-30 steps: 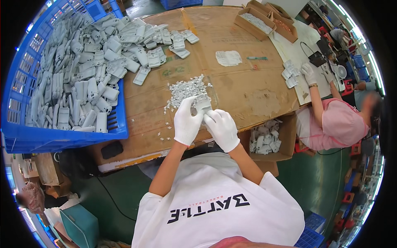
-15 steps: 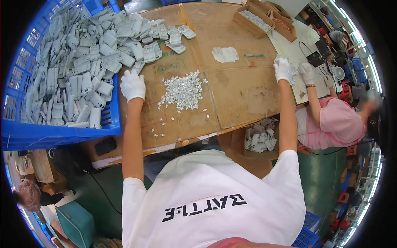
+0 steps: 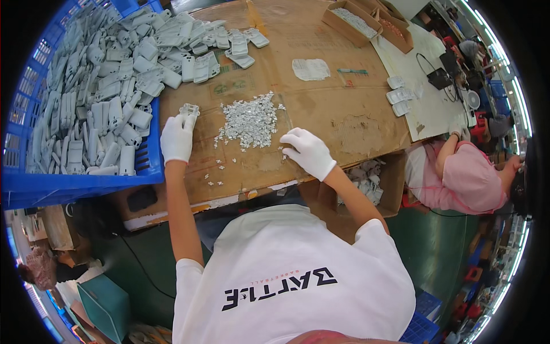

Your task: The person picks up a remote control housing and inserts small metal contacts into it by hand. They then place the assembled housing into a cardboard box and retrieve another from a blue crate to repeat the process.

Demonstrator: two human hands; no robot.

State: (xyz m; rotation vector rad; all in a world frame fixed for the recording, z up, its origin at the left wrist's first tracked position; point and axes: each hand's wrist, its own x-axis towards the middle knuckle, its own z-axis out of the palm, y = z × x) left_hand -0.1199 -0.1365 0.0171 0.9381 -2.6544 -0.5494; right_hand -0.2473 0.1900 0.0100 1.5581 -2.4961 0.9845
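Observation:
My left hand (image 3: 178,137), in a white glove, is closed on a pale grey plastic casing (image 3: 189,109) beside the blue crate. The casing's hollow side shows. My right hand (image 3: 309,152), gloved too, hovers at the right edge of a pile of small silvery pieces (image 3: 248,121). Its fingers are bent and its thumb stands apart from them; nothing shows between them. A few loose pieces (image 3: 211,183) lie scattered on the near side of the pile.
At left the blue crate (image 3: 86,186) overflows with casings (image 3: 109,74) onto the cardboard-covered table. Several casings (image 3: 400,96) lie on the white board at right. Boxes of small parts (image 3: 350,24) stand at the back. A co-worker in pink (image 3: 461,172) sits at right.
My right hand has come back leftward from the white board to the pile, and casings now show where it was. My left hand has moved slightly nearer and now holds a casing.

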